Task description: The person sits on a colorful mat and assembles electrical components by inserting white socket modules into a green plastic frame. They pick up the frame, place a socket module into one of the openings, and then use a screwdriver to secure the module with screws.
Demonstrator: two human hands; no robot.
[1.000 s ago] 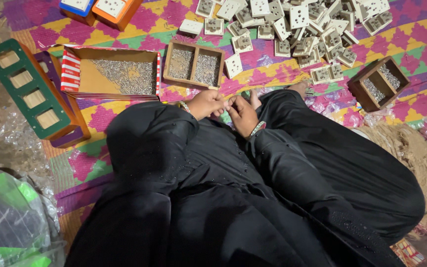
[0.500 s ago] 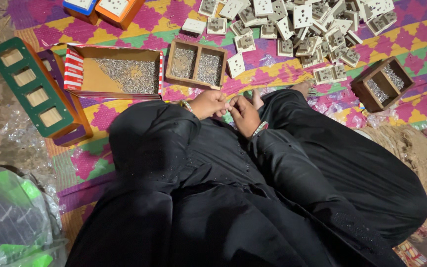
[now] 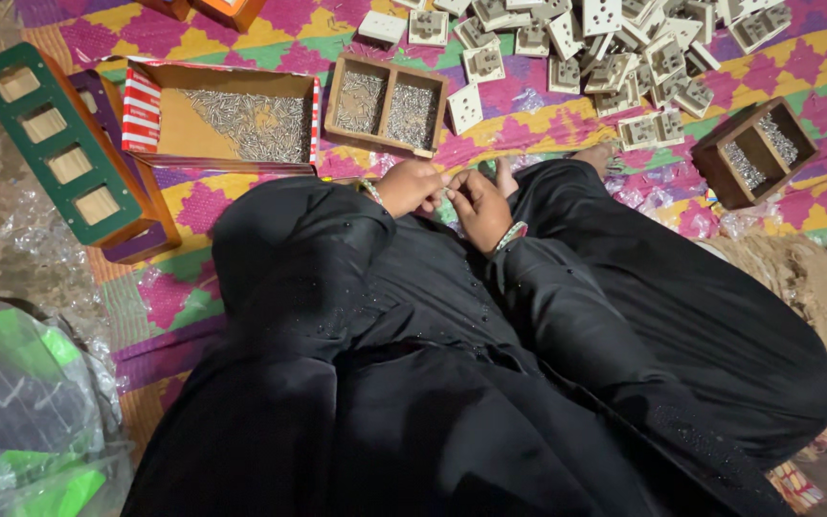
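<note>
Sitting on a bright patterned mat (image 3: 241,206), the person brings the left hand (image 3: 412,186) and right hand (image 3: 480,206) together, touching, over the lap. Both sets of fingers are curled narrow around something too small to make out. Just beyond them stands a two-compartment wooden tray (image 3: 386,103) heaped with thin silvery screws.

Whatever the left hand (image 3: 412,186) and right hand (image 3: 479,205) pinch between their fingertips is too small to make out. The heap of white plastic switch plates (image 3: 614,43) runs off the top edge, as does the orange cardboard box (image 3: 227,10). The green plastic bag (image 3: 26,421) is cut at the left corner. The black-robed lap (image 3: 490,383) hides the mat beneath.
</note>
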